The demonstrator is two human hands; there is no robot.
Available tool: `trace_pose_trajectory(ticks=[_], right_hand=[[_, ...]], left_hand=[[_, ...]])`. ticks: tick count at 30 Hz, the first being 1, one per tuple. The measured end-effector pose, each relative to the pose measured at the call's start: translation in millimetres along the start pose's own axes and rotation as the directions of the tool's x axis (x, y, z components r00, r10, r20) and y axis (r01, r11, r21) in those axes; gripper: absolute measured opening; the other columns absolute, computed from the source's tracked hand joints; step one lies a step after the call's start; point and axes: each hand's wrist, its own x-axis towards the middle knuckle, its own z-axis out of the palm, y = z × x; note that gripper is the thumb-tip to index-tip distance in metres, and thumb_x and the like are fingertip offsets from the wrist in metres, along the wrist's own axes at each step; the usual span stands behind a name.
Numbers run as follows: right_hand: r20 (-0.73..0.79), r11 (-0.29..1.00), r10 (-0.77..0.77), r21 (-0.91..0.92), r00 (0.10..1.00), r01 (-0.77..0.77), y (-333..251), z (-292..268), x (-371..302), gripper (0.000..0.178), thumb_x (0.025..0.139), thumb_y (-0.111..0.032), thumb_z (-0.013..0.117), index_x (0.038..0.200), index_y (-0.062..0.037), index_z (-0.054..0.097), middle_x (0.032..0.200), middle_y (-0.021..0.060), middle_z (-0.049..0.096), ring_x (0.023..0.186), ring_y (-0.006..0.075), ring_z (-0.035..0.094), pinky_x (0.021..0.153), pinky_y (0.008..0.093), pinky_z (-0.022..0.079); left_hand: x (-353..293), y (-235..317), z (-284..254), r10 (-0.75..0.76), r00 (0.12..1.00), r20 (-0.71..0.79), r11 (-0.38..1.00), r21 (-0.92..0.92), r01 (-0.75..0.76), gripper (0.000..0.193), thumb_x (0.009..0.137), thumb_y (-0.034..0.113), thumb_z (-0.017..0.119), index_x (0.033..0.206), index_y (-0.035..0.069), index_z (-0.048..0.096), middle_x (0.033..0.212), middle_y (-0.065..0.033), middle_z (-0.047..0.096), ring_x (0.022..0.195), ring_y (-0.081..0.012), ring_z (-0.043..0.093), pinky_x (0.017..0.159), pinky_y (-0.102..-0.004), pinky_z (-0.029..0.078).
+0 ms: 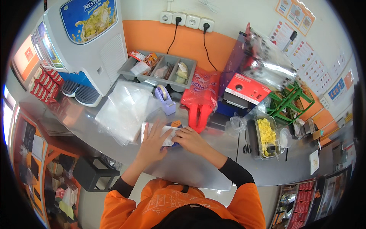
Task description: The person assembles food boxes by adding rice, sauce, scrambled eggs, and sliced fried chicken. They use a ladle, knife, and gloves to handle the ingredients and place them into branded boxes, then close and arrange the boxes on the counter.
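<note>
A flat white paper packet (169, 141) with dark blue and orange parts at its far right lies on the steel counter in front of me. My left hand (154, 138) rests on its left side, palm down, fingers stretched and apart. At the packet's right edge, my right hand (190, 139) has its fingers curled and pressed together on it; the fingertips are partly hidden. Just left of my left hand lies a stack of clear plastic bags (124, 108). Beyond the packet stands a lilac tape dispenser (165, 101).
Behind are a grey compartment tray (164, 61), a red bag (201, 93) and a white drink dispenser (89, 49). To the right are a red-fronted machine (244, 88), scissors (247, 148), a tub of yellow food (265, 133) and a green rack (291, 103). A black stool (93, 171) stands lower left.
</note>
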Motion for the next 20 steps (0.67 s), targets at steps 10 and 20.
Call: trace_pose_trajectory(ticks=[10, 20], right_hand=[[0.08, 0.714, 0.521, 0.505, 0.85, -0.485, 75, 46, 80, 0.025, 0.083, -0.025, 0.069, 0.101, -0.0079, 0.066, 0.09, 0.0059, 0.054, 0.087, 0.0182, 0.057, 0.076, 0.0312, 0.046], [0.597, -0.153, 0.666, 0.695, 0.447, -0.702, 180, 157, 117, 0.04, 0.081, -0.046, 0.07, 0.101, -0.0118, 0.07, 0.121, 0.0247, 0.057, 0.098, 0.0313, 0.062, 0.089, 0.0409, 0.047]], left_hand=[[-21, -62, 69, -0.044, 0.998, -0.05, 0.973, -0.23, 0.031, 0.048, 0.086, 0.028, 0.061, 0.131, 0.014, 0.055, 0.143, -0.0181, 0.037, 0.12, -0.035, 0.044, 0.103, -0.0489, 0.032], [-20, -76, 73, -0.238, 0.971, -0.006, 0.957, -0.174, 0.234, 0.06, 0.076, 0.037, 0.071, 0.129, 0.015, 0.056, 0.139, -0.016, 0.044, 0.112, -0.0318, 0.046, 0.097, -0.0456, 0.037]])
